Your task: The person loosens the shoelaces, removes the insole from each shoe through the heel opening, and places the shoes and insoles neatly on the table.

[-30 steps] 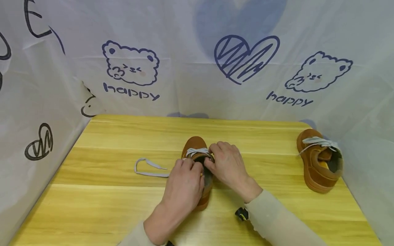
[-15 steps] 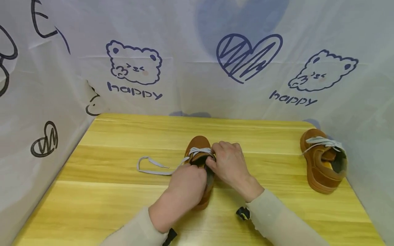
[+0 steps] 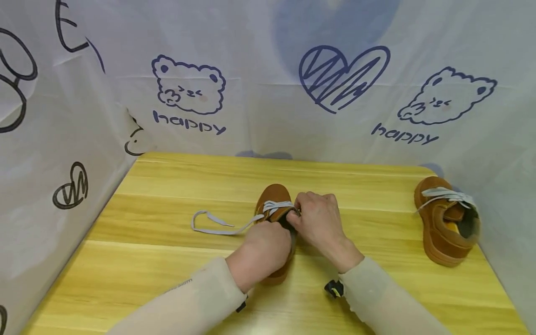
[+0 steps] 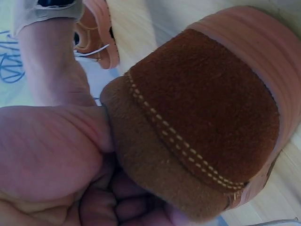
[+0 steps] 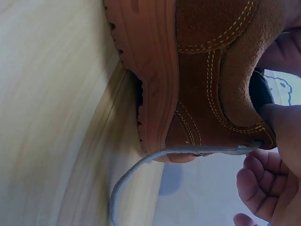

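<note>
A brown suede shoe [image 3: 273,197] with a pale lace [image 3: 213,231] stands on the table, toe pointing away, in the head view. My left hand [image 3: 268,246] is at its opening, fingers bent down into it; their tips are hidden. In the left wrist view the left hand [image 4: 51,155] lies against the padded heel collar [image 4: 164,174]. My right hand [image 3: 320,218] pinches the right edge of the opening near the eyelets. The right wrist view has the right hand's thumb [image 5: 284,125] at the inner side and curled fingers [image 5: 258,181] outside, beside a lace running from the eyelet.
A second brown shoe [image 3: 448,223], laced, stands at the table's right edge. The wooden table [image 3: 167,270] is bordered at the back and sides by white cloth [image 3: 259,111] with printed bears and hearts. A loose lace loop lies left of the near shoe.
My left hand has gone from the opening's left edge down into the shoe, its wrist turning. The right hand keeps its place at the right edge. The whole head view has shifted slightly.
</note>
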`<action>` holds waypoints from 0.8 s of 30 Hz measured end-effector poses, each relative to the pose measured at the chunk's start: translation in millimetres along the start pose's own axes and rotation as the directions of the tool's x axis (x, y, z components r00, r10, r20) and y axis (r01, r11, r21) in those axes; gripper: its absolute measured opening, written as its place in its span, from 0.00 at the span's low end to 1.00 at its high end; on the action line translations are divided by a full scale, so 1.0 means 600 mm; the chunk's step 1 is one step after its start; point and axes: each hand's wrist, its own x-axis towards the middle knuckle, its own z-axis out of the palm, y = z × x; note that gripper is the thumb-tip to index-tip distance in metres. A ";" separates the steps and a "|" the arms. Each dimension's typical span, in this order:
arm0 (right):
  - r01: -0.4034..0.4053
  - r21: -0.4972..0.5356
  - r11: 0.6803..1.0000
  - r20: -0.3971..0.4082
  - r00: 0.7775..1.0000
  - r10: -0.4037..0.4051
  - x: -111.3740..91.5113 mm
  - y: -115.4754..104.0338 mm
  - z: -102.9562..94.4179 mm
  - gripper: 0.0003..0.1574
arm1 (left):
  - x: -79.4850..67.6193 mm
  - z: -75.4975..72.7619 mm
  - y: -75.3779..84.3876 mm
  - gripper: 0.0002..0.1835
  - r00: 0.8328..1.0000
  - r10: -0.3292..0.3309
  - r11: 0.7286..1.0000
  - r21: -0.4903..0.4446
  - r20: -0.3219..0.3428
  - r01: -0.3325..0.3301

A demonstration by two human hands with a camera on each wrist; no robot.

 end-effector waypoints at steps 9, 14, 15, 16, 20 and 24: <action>-0.053 0.017 0.998 0.014 0.999 0.053 0.005 -0.005 -0.002 0.11 | 0.019 0.001 0.012 0.14 0.993 -0.032 0.998 0.063 0.113 0.025; -0.059 0.024 0.998 0.014 0.998 0.059 0.006 -0.008 -0.004 0.11 | 0.033 0.004 0.019 0.15 0.983 -0.075 0.993 0.098 0.169 0.059; -0.060 0.026 0.998 0.016 0.998 0.060 0.007 -0.009 -0.004 0.12 | 0.036 0.005 0.019 0.15 0.982 -0.084 0.993 0.102 0.172 0.067; -0.063 0.027 0.998 0.019 0.998 0.062 0.007 -0.010 -0.004 0.12 | 0.037 0.005 0.019 0.15 0.980 -0.091 0.992 0.105 0.176 0.073; -0.074 0.029 0.997 0.033 0.997 0.073 0.008 -0.012 -0.004 0.12 | 0.043 0.010 0.018 0.17 0.981 -0.092 0.991 0.114 0.173 0.073; -0.089 0.031 0.996 0.047 0.995 0.088 0.008 -0.013 -0.002 0.12 | 0.046 0.019 0.014 0.19 0.985 -0.093 0.993 0.083 0.148 0.082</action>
